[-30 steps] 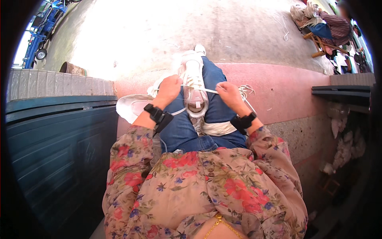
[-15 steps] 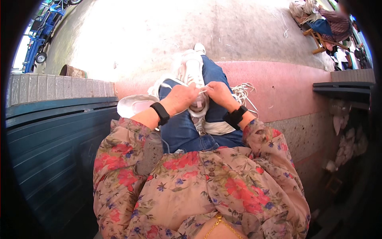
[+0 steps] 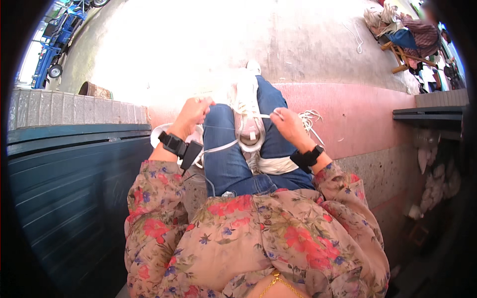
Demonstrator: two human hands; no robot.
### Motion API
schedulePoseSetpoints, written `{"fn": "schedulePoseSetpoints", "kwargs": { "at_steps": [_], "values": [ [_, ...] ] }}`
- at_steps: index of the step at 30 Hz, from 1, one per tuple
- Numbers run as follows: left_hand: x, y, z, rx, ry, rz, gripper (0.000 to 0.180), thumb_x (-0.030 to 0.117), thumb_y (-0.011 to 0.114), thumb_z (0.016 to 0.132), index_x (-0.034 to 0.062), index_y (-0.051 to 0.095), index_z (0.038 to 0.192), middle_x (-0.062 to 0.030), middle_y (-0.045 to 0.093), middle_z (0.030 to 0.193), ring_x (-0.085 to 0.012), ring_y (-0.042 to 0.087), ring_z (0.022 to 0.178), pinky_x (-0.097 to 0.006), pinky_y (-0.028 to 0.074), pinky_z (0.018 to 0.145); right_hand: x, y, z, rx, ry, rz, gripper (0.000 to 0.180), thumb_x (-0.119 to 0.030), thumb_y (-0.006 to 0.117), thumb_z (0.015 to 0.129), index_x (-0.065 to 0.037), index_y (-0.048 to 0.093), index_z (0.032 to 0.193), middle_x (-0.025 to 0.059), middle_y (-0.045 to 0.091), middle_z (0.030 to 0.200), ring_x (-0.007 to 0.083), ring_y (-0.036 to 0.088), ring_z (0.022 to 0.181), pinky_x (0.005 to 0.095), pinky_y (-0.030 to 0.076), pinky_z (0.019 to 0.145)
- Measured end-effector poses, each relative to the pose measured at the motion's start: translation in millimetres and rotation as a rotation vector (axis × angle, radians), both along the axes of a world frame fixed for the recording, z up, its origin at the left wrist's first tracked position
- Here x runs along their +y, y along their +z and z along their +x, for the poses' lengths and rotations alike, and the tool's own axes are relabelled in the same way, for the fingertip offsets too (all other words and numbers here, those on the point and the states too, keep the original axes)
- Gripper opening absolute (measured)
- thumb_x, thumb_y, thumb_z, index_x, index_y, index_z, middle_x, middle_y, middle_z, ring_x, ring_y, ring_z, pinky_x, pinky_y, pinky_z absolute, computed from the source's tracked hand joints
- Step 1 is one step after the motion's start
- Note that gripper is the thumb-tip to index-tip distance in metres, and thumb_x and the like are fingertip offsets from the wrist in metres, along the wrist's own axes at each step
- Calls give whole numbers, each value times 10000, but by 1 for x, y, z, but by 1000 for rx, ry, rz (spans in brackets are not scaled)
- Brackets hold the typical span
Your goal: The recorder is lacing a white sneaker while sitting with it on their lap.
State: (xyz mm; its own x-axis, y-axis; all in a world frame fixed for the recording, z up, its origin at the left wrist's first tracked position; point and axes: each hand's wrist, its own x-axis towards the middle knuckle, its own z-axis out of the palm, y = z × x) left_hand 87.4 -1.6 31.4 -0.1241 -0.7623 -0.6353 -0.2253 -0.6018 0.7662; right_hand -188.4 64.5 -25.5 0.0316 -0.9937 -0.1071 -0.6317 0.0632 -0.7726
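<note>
A white sneaker [image 3: 247, 111] lies on my lap, on my blue jeans [image 3: 226, 164], toe pointing away from me. My left hand [image 3: 194, 111] is closed to the left of the shoe, pulling a white lace [image 3: 218, 147] taut. My right hand [image 3: 285, 124] pinches another stretch of white lace just right of the shoe. A loose bundle of white lace [image 3: 310, 119] lies on the pink ledge beyond my right hand. Both wrists carry black bands.
A second white shoe [image 3: 164, 131] rests by my left knee. A teal metal shutter [image 3: 74, 188] runs along my left. The pink ledge [image 3: 357, 119] drops to pale ground. A wooden chair with clothes [image 3: 402, 44] stands far right; a blue vehicle [image 3: 49, 59] far left.
My hands met over the shoe half a second ago; now they have drawn apart, the left out to the left and the right to the right, pulling the lace taut.
</note>
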Motion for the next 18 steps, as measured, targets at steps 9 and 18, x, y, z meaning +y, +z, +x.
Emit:
{"fn": "schedulePoseSetpoints", "kwargs": {
  "at_steps": [9, 18],
  "values": [
    [23, -57, -55, -411, -317, -1127, 193, 174, 503, 802, -10, 561, 808, -144, 562, 642, -302, 551, 597, -377, 443, 574, -22, 1, 26, 153, 244, 261, 226, -242, 541, 769, -27, 609, 770, 186, 574, 725, 352, 559, 724, 426, 440, 643],
    [46, -37, -51, -588, -363, -565, 220, 255, 500, 799, 69, 616, 818, -160, 600, 725, -314, 582, 736, -397, 449, 648, -29, -6, -2, 171, 25, -155, 188, -191, 479, 819, -34, 583, 823, 180, 552, 755, 359, 545, 750, 431, 430, 670]
  ]
}}
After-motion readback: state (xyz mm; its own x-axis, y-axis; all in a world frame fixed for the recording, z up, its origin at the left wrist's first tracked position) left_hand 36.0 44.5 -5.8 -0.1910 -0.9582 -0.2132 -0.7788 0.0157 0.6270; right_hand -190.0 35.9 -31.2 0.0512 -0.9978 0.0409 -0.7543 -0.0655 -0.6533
